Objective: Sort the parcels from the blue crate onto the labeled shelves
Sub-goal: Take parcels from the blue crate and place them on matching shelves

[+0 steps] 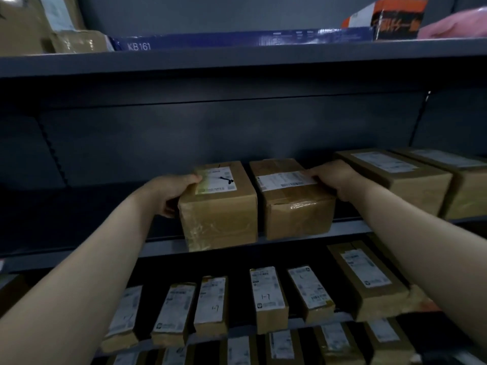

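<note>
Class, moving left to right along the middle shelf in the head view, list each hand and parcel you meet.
left hand → parcel with pen-marked label → parcel with long white label → right hand → long parcel → far-right parcel

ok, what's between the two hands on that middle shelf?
Two brown parcels side by side: the left hand holds the left parcel, the right hand the right parcel. Head view shows it.

We note four brown parcels (218, 214) side by side on the grey middle shelf (163, 246). A blue KB161 box (237, 39) lies on the upper shelf (237, 63).
</note>
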`<state>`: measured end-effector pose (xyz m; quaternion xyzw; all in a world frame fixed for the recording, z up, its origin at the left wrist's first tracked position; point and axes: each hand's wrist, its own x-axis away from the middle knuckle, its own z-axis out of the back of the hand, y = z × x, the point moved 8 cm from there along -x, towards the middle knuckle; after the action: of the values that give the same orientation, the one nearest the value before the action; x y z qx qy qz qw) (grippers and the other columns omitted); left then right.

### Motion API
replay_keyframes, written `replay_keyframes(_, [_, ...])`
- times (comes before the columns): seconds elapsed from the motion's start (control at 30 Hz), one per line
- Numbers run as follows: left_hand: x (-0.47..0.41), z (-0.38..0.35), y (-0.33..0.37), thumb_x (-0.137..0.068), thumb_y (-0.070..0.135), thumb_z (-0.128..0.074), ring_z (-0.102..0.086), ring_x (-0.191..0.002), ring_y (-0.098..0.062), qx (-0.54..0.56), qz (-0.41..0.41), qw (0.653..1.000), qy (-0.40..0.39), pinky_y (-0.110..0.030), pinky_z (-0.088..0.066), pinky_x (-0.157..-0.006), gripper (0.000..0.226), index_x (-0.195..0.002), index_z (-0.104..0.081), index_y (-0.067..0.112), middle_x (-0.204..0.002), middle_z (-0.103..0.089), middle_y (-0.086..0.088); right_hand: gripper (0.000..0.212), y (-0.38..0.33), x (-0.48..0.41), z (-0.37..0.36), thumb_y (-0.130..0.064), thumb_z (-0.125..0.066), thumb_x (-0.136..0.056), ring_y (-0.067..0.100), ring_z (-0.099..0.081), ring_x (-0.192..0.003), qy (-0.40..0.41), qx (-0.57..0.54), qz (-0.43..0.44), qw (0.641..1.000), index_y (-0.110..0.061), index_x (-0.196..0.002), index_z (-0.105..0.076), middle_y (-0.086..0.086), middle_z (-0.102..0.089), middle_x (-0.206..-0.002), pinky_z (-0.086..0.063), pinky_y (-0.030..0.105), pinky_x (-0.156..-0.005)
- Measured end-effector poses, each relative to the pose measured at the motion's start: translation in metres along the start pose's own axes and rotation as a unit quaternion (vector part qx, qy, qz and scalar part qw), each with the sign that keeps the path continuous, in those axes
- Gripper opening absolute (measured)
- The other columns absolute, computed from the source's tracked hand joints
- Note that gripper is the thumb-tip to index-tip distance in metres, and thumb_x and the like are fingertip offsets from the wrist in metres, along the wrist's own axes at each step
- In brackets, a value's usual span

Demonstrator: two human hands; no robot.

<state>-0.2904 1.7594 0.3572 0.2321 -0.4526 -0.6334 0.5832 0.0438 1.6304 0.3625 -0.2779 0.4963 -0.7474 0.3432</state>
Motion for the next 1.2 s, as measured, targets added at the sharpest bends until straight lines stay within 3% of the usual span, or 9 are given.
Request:
replay_keyframes(0.07, [0.006,0.004,0.035,-0.085,0.048,-0.062,-0.055,-0.099,-0.023,-0.087,-0.138,0.983,0.080,-0.031,-0.043,-0.078,0.054,-0.125,-0.054,0.012,-0.125,-0.059,-0.008,0.028,-0.021,0.010,0.007,-0.029,-0.068,-0.087,0.021,-0.065,-0.085,0.058,0.101,0.098,0.988,-0.006,-0.103,-0.067,0.010,-0.070,-0.103,-0.047,0.026,-0.061])
replay_keyframes(0.13, [0.029,-0.013,0.073,-0.088,0.045,-0.060,-0.053,-0.108,-0.022,-0.144,-0.260,0.949,0.102,-0.028,-0.040,-0.079,0.055,-0.132,-0.047,0.016,-0.132,-0.053,-0.005,0.042,-0.039,0.034,0.009,-0.038,-0.062,-0.090,0.025,-0.061,-0.103,0.105,0.218,0.169,0.955,-0.011,-0.121,-0.061,0.008,-0.065,-0.116,-0.043,0.026,-0.071])
replay_keyframes(0.23, [0.080,-0.060,0.124,-0.090,0.039,-0.058,-0.053,-0.099,-0.019,-0.216,-0.417,0.875,0.116,-0.030,-0.040,-0.075,0.039,-0.123,-0.052,0.019,-0.120,-0.057,-0.005,0.050,-0.054,0.071,0.013,-0.042,-0.060,-0.090,0.031,-0.055,-0.112,0.138,0.357,0.218,0.898,-0.014,-0.131,-0.052,0.012,-0.059,-0.126,-0.048,0.036,-0.084])
replay_keyframes(0.37, [0.160,-0.134,0.162,-0.091,0.029,-0.056,-0.057,-0.093,-0.022,-0.235,-0.599,0.758,0.108,-0.039,-0.047,-0.081,0.025,-0.110,-0.059,0.014,-0.101,-0.061,-0.003,0.049,-0.057,0.125,0.044,-0.038,-0.058,-0.090,0.036,-0.045,-0.117,0.185,0.517,0.234,0.802,-0.013,-0.130,-0.050,0.014,-0.055,-0.124,-0.040,0.046,-0.093])
replay_keyframes(0.5, [0.225,-0.195,0.183,-0.090,0.024,-0.056,-0.057,-0.092,-0.026,-0.238,-0.675,0.690,0.103,-0.037,-0.042,-0.080,0.024,-0.110,-0.060,0.011,-0.101,-0.063,-0.008,0.043,-0.040,0.180,0.106,-0.035,-0.055,-0.092,0.034,-0.044,-0.119,0.230,0.580,0.194,0.757,-0.013,-0.128,-0.049,0.012,-0.054,-0.125,-0.038,0.043,-0.091])
replay_keyframes(0.6, [0.278,-0.242,0.202,-0.090,0.025,-0.056,-0.058,-0.095,-0.031,-0.252,-0.717,0.642,0.100,-0.044,-0.044,-0.083,0.026,-0.111,-0.059,0.009,-0.103,-0.063,-0.013,0.038,-0.025,0.223,0.166,-0.028,-0.054,-0.093,0.034,-0.045,-0.118,0.283,0.604,0.159,0.728,-0.013,-0.127,-0.049,0.012,-0.054,-0.125,-0.037,0.043,-0.089])
replay_keyframes(0.87, [0.483,-0.395,0.229,-0.087,0.016,-0.055,-0.059,-0.094,-0.039,-0.187,-0.827,0.529,0.030,-0.047,-0.043,-0.084,0.022,-0.104,-0.061,0.005,-0.099,-0.065,-0.019,0.038,0.052,0.383,0.348,-0.035,-0.055,-0.090,0.035,-0.048,-0.116,0.392,0.654,0.016,0.647,-0.012,-0.120,-0.052,0.015,-0.057,-0.122,-0.039,0.044,-0.088])
replay_keyframes(1.03, [0.639,-0.493,0.228,-0.086,0.015,-0.054,-0.060,-0.094,-0.039,-0.102,-0.876,0.471,-0.032,-0.045,-0.043,-0.085,0.022,-0.104,-0.062,0.005,-0.097,-0.066,-0.017,0.040,0.117,0.511,0.461,-0.033,-0.057,-0.091,0.035,-0.047,-0.116,0.429,0.672,-0.130,0.590,-0.011,-0.124,-0.049,0.015,-0.056,-0.121,-0.039,0.044,-0.088])
replay_keyframes(1.2, [0.778,-0.570,0.218,-0.089,0.016,-0.055,-0.058,-0.099,-0.038,-0.030,-0.901,0.411,-0.137,-0.046,-0.042,-0.090,0.024,-0.109,-0.061,0.004,-0.101,-0.065,-0.017,0.039,0.174,0.635,0.547,-0.034,-0.054,-0.093,0.035,-0.046,-0.117,0.452,0.634,-0.261,0.571,-0.011,-0.123,-0.048,0.014,-0.054,-0.122,-0.037,0.043,-0.092])
